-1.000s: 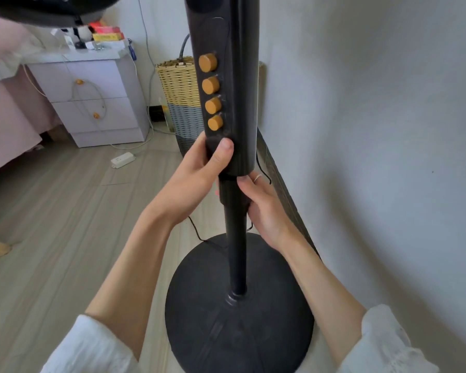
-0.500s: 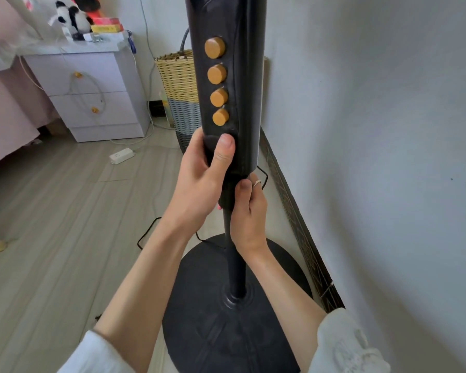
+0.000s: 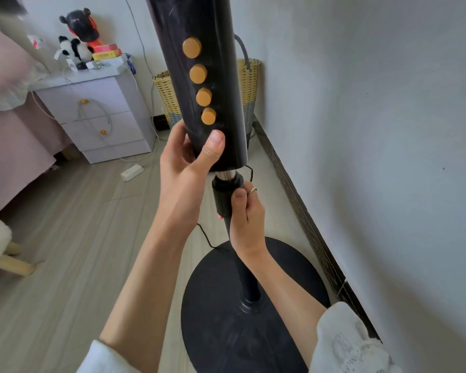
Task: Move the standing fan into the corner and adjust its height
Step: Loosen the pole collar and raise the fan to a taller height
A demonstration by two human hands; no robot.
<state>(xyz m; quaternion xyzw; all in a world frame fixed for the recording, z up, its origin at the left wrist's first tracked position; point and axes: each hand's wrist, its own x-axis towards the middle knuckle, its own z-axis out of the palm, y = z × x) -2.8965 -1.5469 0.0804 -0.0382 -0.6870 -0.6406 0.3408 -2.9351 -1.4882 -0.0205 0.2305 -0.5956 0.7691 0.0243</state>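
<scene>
The black standing fan stands close to the wall on its round base point(image 3: 293, 265). Its thick control column point(image 3: 226, 103) carries several orange knobs. My left hand point(image 3: 183, 170) grips the lower end of that column, thumb on the front. Just below, a short length of bare silver inner pole point(image 3: 227, 175) shows above the black height collar point(image 3: 223, 195). My right hand point(image 3: 246, 214) is wrapped around that collar and the thin pole. The fan head is out of view above.
A grey wall point(image 3: 374, 130) with a dark skirting board runs along the right. Behind the fan stands a wicker basket point(image 3: 167, 90). A white bedside cabinet point(image 3: 102, 117) with plush toys is at back left, a power strip point(image 3: 131, 172) lies on the wooden floor, and the fan's black cord point(image 3: 206, 238) trails left.
The control column has risen away from the collar, exposing a strip of silver inner pole. My left hand rose with it; my right hand stays on the collar.
</scene>
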